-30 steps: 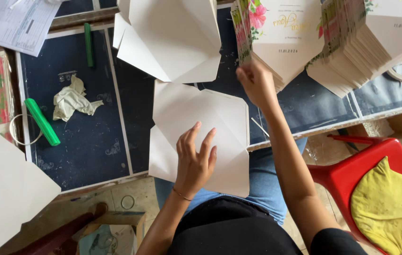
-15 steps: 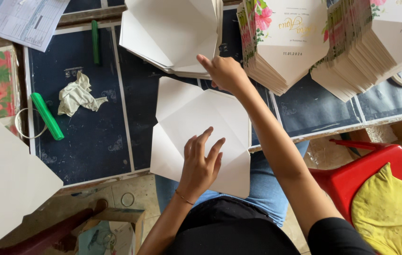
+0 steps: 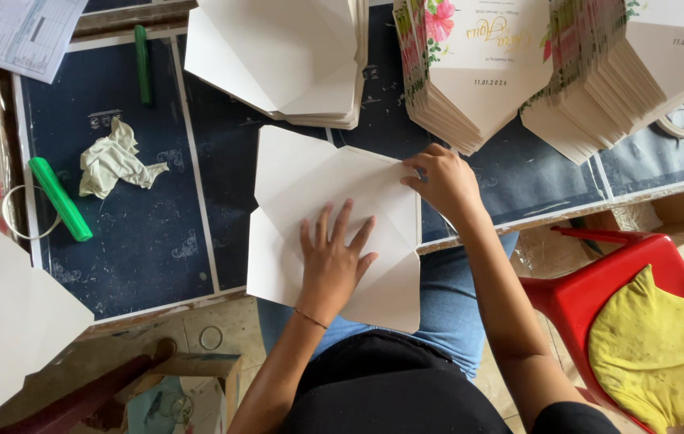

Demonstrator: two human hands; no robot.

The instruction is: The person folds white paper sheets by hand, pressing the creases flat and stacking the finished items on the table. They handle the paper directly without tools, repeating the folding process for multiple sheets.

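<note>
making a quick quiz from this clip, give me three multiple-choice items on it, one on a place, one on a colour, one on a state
1. Where does the left hand rest?
A. on the chair
B. flat on the white envelope blank
C. on the crumpled paper

2. What colour is the chair at the person's right?
A. red
B. blue
C. black

3. How is the right hand placed?
A. raised in the air
B. gripping a marker
C. fingers down on the blank's right flap

Answers: 1 B, its palm is spread on the sheet; 2 A, the seat is plainly red under a yellow cloth; 3 C, its fingertips press the flap's edge.
</note>
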